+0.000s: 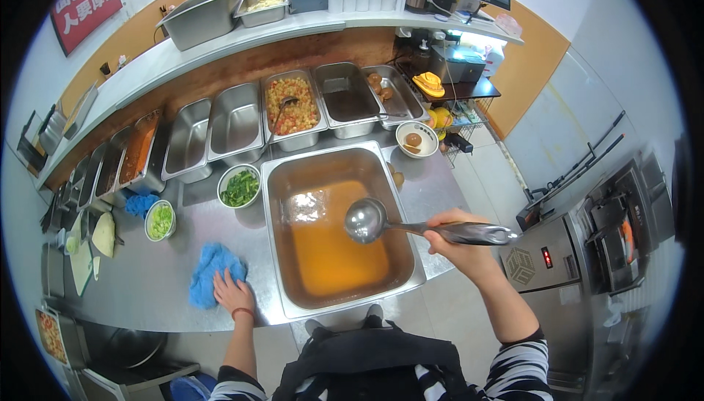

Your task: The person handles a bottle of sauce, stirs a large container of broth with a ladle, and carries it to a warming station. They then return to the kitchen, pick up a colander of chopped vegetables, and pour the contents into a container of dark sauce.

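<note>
My right hand [467, 241] grips the handle of a stainless steel ladle [366, 220], whose bowl hangs over a large rectangular steel pan [278, 269]. Orange-brown liquid [335, 263] covers the bottom of that pan. On the left, my left hand [233, 291] lies flat with its fingers spread on a crumpled blue cloth [209, 280], on the steel counter. Just beyond the cloth stands a bowl of chopped green vegetables [239, 187]. A smaller bowl of sliced light-green vegetable [160, 221] sits farther left.
Steel food pans line the back; one holds diced vegetables [289, 117], another dark liquid [344, 98], another brown eggs [379, 84]. A bowl with an egg [416, 139] stands right of the large pan. A cutting board [81, 266] lies far left. A raised shelf [308, 29] runs behind.
</note>
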Motion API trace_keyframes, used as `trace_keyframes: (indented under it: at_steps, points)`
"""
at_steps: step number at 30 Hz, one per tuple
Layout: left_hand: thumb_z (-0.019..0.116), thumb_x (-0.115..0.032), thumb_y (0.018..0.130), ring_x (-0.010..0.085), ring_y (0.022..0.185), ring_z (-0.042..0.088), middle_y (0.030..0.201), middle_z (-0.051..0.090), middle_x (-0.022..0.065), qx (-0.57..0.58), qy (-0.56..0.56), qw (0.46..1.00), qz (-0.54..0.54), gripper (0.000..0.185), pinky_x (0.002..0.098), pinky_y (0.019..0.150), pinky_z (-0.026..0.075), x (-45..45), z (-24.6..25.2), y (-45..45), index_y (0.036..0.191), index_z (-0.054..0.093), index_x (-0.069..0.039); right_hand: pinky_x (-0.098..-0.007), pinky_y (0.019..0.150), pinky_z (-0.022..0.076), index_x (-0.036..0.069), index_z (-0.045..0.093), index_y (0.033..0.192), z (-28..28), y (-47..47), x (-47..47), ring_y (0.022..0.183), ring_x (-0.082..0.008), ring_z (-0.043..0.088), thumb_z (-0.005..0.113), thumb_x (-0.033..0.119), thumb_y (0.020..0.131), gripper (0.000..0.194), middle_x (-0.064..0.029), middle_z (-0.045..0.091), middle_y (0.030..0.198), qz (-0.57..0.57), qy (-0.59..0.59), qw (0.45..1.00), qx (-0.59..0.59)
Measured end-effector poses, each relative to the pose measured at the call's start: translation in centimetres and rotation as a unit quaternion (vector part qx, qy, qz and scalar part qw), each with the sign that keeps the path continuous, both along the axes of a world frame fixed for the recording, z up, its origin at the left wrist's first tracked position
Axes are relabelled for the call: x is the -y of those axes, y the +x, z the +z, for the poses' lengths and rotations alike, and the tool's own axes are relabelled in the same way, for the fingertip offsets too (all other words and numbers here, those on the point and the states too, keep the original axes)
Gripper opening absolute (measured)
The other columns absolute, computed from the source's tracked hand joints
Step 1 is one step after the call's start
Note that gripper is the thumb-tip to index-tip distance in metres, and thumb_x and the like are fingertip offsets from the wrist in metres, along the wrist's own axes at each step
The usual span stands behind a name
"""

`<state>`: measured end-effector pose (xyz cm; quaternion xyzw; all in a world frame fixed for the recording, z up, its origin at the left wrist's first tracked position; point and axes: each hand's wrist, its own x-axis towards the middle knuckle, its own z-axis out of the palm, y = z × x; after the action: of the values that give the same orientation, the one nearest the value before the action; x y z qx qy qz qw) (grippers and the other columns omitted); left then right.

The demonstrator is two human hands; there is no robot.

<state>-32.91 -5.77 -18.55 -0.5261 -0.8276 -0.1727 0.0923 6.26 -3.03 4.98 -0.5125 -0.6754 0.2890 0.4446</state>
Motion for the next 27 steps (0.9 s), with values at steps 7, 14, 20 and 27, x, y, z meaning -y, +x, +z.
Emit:
trace_keyframes:
  at_steps: [7, 14, 20, 27]
  points:
    - [0.046, -0.014, 0.07, 0.0277, 0.111, 0.03, 0.119, 0.034, 0.0141, -0.003, -0.003, 1.0, 0.003, 0.04, 0.0394, 0.09, 0.022, 0.2, -0.4, -0.1, 0.109, 0.042, -0.006, -0.0211, 0.052, 0.0413, 0.002, 0.053, 0.071, -5.7, 0.1, -1.3, 0.055, -0.0095, 0.052, 0.063, 0.008, 0.064, 0.014, -0.0047, 0.055, 0.06, -0.065, -0.024, 0.996, -0.057]
    - [0.045, -0.014, 0.07, 0.0272, 0.11, 0.03, 0.119, 0.035, 0.0135, -0.007, -0.002, 1.0, 0.008, 0.04, 0.0394, 0.09, 0.021, 0.2, -0.4, -0.2, 0.109, 0.042, -0.007, -0.0228, 0.056, 0.0418, 0.003, 0.048, 0.067, -10.8, 0.7, -2.2, 0.067, -0.0122, 0.052, 0.06, 0.007, 0.064, 0.013, -0.009, 0.052, 0.081, -0.112, -0.006, 0.989, -0.093]
    - [0.044, -0.015, 0.072, 0.0274, 0.111, 0.03, 0.119, 0.034, 0.0131, -0.008, -0.019, 1.0, 0.015, 0.039, 0.0396, 0.09, 0.021, 0.6, -0.7, -0.8, 0.11, 0.041, -0.007, -0.026, 0.068, 0.0423, 0.005, 0.045, 0.071, -12.2, -1.0, -2.5, 0.089, -0.0207, 0.05, 0.056, 0.007, 0.066, 0.012, -0.0153, 0.046, 0.1, -0.086, -0.026, 0.989, -0.12]
    - [0.042, -0.015, 0.073, 0.0279, 0.111, 0.028, 0.12, 0.033, 0.0136, 0.009, -0.022, 1.0, 0.01, 0.039, 0.0396, 0.091, 0.02, 0.6, -0.7, -1.0, 0.111, 0.04, -0.006, -0.0246, 0.059, 0.0358, 0.005, 0.046, 0.071, -12.2, -2.0, -2.8, 0.064, -0.012, 0.043, 0.053, 0.009, 0.068, 0.008, -0.0051, 0.044, 0.074, -0.082, -0.112, 0.98, -0.146]
